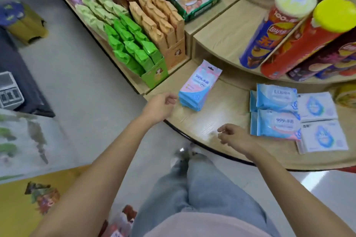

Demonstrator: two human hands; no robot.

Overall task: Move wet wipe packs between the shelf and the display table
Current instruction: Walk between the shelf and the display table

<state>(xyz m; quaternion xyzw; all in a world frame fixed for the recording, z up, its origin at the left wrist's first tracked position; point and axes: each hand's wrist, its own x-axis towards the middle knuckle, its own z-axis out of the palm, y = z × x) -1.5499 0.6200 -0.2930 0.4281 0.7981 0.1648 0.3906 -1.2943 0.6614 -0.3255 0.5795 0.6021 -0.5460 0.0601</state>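
A small stack of blue and pink wet wipe packs (198, 86) lies on the round wooden display table (210, 121). My left hand (159, 107) hovers just left of that stack, fingers loosely curled, holding nothing. My right hand (234, 136) hangs over the table's front edge, also loosely curled and empty. To the right lie two larger blue wipe packs (275, 111), one behind the other, and two flat white packs (321, 121) beside them.
Boxes of green (133, 48), orange (161, 25) and purple snack packets fill the shelf at the back left. Tall crisp tubes (273, 27) stand on the table's raised tier at the right. My legs and grey floor lie below the table edge.
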